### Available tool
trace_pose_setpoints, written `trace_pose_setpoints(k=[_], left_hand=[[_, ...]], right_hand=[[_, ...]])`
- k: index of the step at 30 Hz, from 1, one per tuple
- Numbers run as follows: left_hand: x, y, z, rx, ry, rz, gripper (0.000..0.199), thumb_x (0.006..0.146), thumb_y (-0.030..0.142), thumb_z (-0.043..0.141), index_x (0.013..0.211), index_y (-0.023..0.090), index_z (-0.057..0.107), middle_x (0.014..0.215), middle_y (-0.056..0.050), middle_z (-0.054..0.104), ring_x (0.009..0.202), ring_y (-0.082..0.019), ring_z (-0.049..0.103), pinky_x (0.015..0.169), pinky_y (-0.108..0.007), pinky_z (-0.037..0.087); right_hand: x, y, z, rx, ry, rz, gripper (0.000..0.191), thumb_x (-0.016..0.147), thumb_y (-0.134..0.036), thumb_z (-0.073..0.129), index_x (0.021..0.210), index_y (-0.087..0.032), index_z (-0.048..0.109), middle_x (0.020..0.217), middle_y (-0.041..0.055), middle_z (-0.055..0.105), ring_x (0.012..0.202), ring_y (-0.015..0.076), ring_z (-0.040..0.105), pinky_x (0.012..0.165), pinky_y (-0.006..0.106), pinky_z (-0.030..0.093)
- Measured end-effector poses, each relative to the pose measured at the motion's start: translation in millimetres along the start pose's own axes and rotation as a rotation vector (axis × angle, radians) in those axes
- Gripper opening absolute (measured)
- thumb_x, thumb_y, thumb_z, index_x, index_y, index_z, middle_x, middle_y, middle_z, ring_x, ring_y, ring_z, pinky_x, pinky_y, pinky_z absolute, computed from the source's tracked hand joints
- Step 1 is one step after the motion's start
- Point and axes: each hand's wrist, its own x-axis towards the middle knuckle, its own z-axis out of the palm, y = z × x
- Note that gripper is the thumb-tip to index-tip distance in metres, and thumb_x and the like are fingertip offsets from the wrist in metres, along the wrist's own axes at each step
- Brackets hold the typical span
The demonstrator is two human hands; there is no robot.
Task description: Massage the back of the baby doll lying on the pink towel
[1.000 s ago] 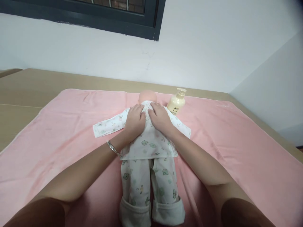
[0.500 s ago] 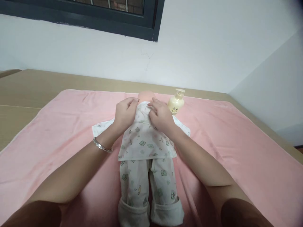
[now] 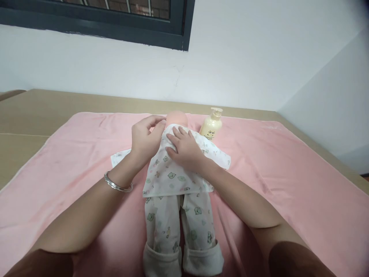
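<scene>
A baby doll [image 3: 176, 117] in a white printed shirt [image 3: 173, 175] and matching trousers [image 3: 164, 219] with rolled cuffs lies stretched out in front of me. Only the smooth round top of its head shows. Beside the head, at the shirt's left shoulder, my left hand [image 3: 147, 138] is closed, thumb and forefinger together; what they pinch, if anything, is hidden. A silver bangle [image 3: 118, 184] circles that wrist. My right hand [image 3: 186, 150] rests flat on the upper part of the shirt, its fingers spread.
The doll lies on a pink blanket [image 3: 276, 161] spread over a wooden table [image 3: 72, 100]. A pale yellow pump bottle [image 3: 211, 124] stands just right of the doll's head. Behind the table rises a white wall [image 3: 236, 57] with a dark window frame [image 3: 184, 30].
My right hand has come away from the collar and moved left and down, its fingers now spread flat on the shirt. My left hand has shifted slightly left. The shirt's right sleeve is more exposed.
</scene>
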Motion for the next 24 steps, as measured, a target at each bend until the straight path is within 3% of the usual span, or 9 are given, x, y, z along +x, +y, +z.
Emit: trace_pose_setpoints(k=[4, 11, 17, 21, 24], left_hand=[[-1.5, 5.4, -1.3, -0.044, -0.004, -0.010, 0.022, 0.085, 0.029, 0.055, 0.088, 0.018, 0.074, 0.094, -0.003, 0.076, 0.096, -0.020, 0.069, 0.093, -0.033, 0.055], [-4.0, 10.4, -2.4, -0.112, 0.025, -0.030, 0.018, 0.080, 0.025, 0.059, 0.086, 0.021, 0.076, 0.094, -0.002, 0.076, 0.097, -0.021, 0.069, 0.093, -0.033, 0.055], [-15.6, 9.2, 8.9, -0.171, 0.007, -0.077, 0.014, 0.077, 0.025, 0.063, 0.080, 0.023, 0.077, 0.093, -0.003, 0.077, 0.098, -0.023, 0.069, 0.095, -0.036, 0.054], [-19.6, 14.9, 19.3, -0.310, 0.072, -0.107, 0.011, 0.072, 0.022, 0.067, 0.078, 0.023, 0.076, 0.086, -0.003, 0.076, 0.094, -0.023, 0.070, 0.096, -0.038, 0.054], [-10.4, 21.2, 29.7, -0.428, 0.117, -0.150, 0.012, 0.068, 0.019, 0.067, 0.077, 0.021, 0.075, 0.081, -0.003, 0.074, 0.092, -0.023, 0.071, 0.098, -0.039, 0.054]], right_hand=[[-1.7, -2.6, -5.9, -0.008, 0.130, 0.006, 0.050, 0.097, -0.031, 0.041, 0.143, -0.011, 0.050, 0.161, 0.0183, 0.032, 0.151, 0.0372, 0.025, 0.121, 0.059, 0.022], [-6.3, -7.9, 4.5, -0.031, -0.016, -0.030, 0.052, 0.098, -0.037, 0.042, 0.144, -0.014, 0.049, 0.165, 0.0194, 0.022, 0.155, 0.0412, 0.009, 0.123, 0.063, 0.012], [-2.3, -6.7, 1.0, -0.026, 0.072, 0.020, 0.054, 0.096, -0.034, 0.042, 0.147, -0.014, 0.044, 0.167, 0.0182, 0.016, 0.155, 0.0411, 0.006, 0.123, 0.064, 0.014], [-2.1, -2.5, -10.3, -0.073, -0.099, 0.014, 0.059, 0.099, -0.045, 0.038, 0.151, -0.017, 0.040, 0.167, 0.0172, 0.014, 0.155, 0.0423, 0.007, 0.122, 0.068, 0.010], [-14.3, 2.4, -43.6, -0.133, -0.195, -0.057, 0.063, 0.098, -0.045, 0.045, 0.154, -0.017, 0.035, 0.167, 0.0169, 0.015, 0.154, 0.0437, 0.007, 0.122, 0.069, 0.007]])
